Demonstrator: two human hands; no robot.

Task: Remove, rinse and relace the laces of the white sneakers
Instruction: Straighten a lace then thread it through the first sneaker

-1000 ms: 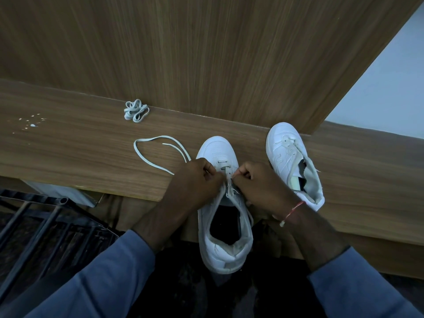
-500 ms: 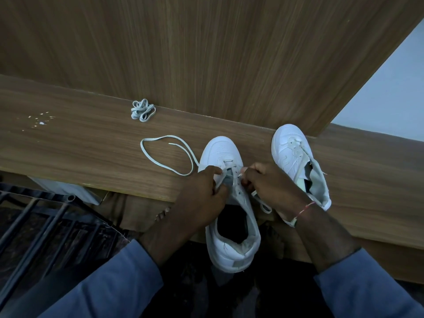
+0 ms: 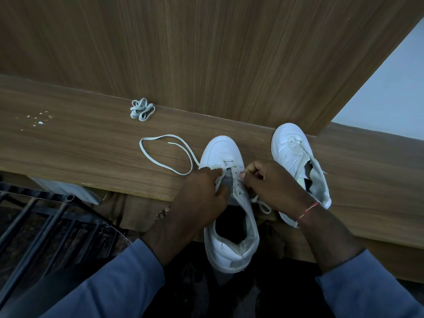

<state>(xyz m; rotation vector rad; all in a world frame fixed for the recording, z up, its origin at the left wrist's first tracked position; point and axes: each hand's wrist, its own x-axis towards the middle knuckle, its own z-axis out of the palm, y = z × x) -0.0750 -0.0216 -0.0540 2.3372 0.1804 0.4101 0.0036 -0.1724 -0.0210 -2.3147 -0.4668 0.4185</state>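
Note:
A white sneaker [image 3: 221, 152] lies toe-away on the wooden ledge [image 3: 91, 145], its heel hanging over the near edge. My left hand [image 3: 202, 193] grips the left side of its tongue and eyelet flap. My right hand [image 3: 273, 184] pinches the lace at the right eyelets; a short loop of it hangs below the hand. The lace's long free end [image 3: 165, 154] curls in a loop on the ledge to the left. A second white sneaker [image 3: 296, 161] lies on its side at the right, without a lace. A bundled lace [image 3: 142, 110] sits against the back panel.
A tall wooden panel [image 3: 206, 53] rises behind the ledge. White specks [image 3: 40, 121] dot the ledge at far left. Black metal bars [image 3: 46, 226] stand below the ledge on the left. A pale wall [image 3: 390, 88] shows at the right.
Both hands have shifted a little along the eyelets of the near sneaker. The free lace loop on the ledge has changed shape and its tip now lies inside the loop.

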